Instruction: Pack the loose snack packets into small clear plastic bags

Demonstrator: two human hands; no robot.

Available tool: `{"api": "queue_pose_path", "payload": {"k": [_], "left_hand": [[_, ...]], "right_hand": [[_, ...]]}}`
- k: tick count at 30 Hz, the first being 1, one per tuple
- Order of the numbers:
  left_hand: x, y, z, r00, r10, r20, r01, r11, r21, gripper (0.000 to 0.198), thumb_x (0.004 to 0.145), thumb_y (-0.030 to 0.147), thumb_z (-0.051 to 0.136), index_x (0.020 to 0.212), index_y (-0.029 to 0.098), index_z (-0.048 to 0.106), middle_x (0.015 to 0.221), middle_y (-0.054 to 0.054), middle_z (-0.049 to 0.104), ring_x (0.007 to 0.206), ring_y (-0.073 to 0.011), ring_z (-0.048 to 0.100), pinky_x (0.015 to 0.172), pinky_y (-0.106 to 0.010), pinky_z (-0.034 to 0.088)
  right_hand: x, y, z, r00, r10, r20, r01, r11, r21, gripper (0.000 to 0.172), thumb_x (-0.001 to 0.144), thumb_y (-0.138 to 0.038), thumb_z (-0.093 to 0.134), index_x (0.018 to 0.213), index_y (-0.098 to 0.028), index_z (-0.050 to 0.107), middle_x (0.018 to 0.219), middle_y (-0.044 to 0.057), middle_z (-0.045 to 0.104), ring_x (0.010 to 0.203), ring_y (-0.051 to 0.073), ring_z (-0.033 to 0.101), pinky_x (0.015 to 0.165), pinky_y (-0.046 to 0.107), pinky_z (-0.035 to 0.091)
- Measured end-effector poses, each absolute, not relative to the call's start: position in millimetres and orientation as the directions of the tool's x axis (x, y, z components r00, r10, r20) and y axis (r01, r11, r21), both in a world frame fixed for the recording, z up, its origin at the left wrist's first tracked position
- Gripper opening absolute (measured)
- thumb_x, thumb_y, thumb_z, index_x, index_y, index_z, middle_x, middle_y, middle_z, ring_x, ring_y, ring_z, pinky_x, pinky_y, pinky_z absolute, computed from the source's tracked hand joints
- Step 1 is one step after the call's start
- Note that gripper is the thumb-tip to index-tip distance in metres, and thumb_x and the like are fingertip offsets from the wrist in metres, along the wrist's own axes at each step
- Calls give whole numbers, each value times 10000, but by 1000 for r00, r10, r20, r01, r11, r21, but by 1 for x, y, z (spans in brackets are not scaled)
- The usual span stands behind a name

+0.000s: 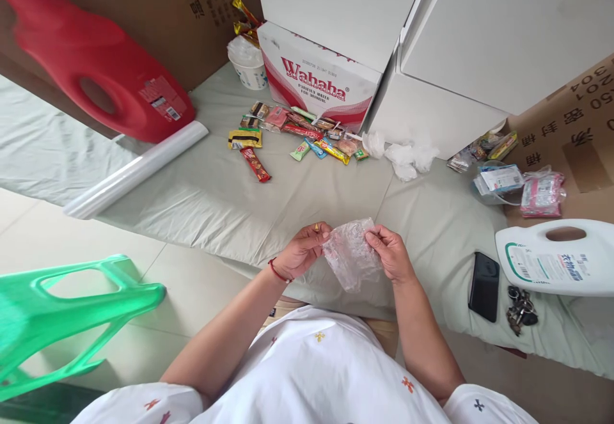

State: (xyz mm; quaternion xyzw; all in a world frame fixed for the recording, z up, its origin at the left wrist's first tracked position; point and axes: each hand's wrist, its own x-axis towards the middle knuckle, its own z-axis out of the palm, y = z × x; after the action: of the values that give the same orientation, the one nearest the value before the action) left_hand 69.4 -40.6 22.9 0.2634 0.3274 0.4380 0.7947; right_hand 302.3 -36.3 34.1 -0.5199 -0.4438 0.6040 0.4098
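Both of my hands hold a clear plastic bag (349,254) in front of my body. My left hand (303,249) pinches its left top edge, and a red cord sits on that wrist. My right hand (389,250) pinches the right top edge. The bag hangs crumpled between them, with faint red print or contents that I cannot make out. Beyond it, several small snack packets (297,136) lie scattered on a pale green sheet (215,194).
A Wahaha carton (316,82) and white boxes (480,34) stand behind the snacks. A red jug (91,59) and a roll of film (137,168) lie at the left, a green stool (62,315) nearer. At the right are a white detergent jug (556,258), a phone (483,285) and keys (520,309).
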Motion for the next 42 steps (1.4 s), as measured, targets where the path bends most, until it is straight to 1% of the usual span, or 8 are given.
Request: {"api": "queue_pose_path", "payload": {"k": [4,7,12,15,20,28,35,42], "left_hand": [[66,-39,19,47,971,-235,-395,234,889,376,718,446,896,868,200,654,968,-40,658,827,-151,576,732,-281,440],[70,-43,20,-158,980,-123,-228,85,970,341,781,455,850,872,208,634,837,3,591,747,-129,510,690,-266,401],[96,-54,35,100,991,-88,-174,105,979,397,867,576,743,866,198,623,808,-14,593,735,-142,520,667,-276,424],[116,-56,37,181,976,-122,-186,156,970,464,823,626,768,903,194,617,901,-44,628,837,-170,581,686,-275,473],[130,-55,30,97,974,-205,-302,225,926,475,842,655,731,920,203,606,939,-39,639,914,-188,619,752,-297,535],[125,-51,33,72,954,-292,-400,296,867,470,844,661,715,837,199,628,878,-15,616,871,-165,600,714,-266,513],[128,-48,25,46,974,-221,-397,221,891,410,776,535,833,833,187,624,764,22,591,702,-114,526,680,-266,456],[125,-48,16,43,973,-227,-394,226,891,415,804,570,796,849,199,615,718,31,576,670,-122,519,662,-280,439]], "right_hand": [[296,-40,35,40,950,-310,-160,-300,-940,407,740,-563,865,713,-211,663,643,-43,525,587,99,412,562,240,344],[292,-43,32,185,931,-316,-242,-269,-932,433,667,-582,898,724,-215,676,677,-34,552,628,109,455,581,237,372],[280,-54,30,163,925,-342,-269,-292,-918,429,778,-647,788,818,-224,729,682,-12,584,594,125,461,543,259,359],[273,-60,31,101,970,-222,-150,-206,-967,387,891,-616,696,852,-235,748,791,22,645,667,154,528,601,285,426],[272,-67,32,75,994,82,242,62,-968,248,966,-460,655,1091,-301,799,1018,69,690,884,222,627,778,349,519],[274,-73,28,-2,984,178,384,165,-908,226,982,-324,610,1105,-328,800,957,62,677,872,217,639,814,359,529],[277,-73,28,64,994,89,297,66,-953,189,961,-410,664,1059,-300,783,927,40,688,839,199,623,787,333,516],[280,-67,29,200,967,-160,-105,-141,-984,269,831,-509,794,896,-250,758,764,-5,650,701,146,541,661,276,453]]}}
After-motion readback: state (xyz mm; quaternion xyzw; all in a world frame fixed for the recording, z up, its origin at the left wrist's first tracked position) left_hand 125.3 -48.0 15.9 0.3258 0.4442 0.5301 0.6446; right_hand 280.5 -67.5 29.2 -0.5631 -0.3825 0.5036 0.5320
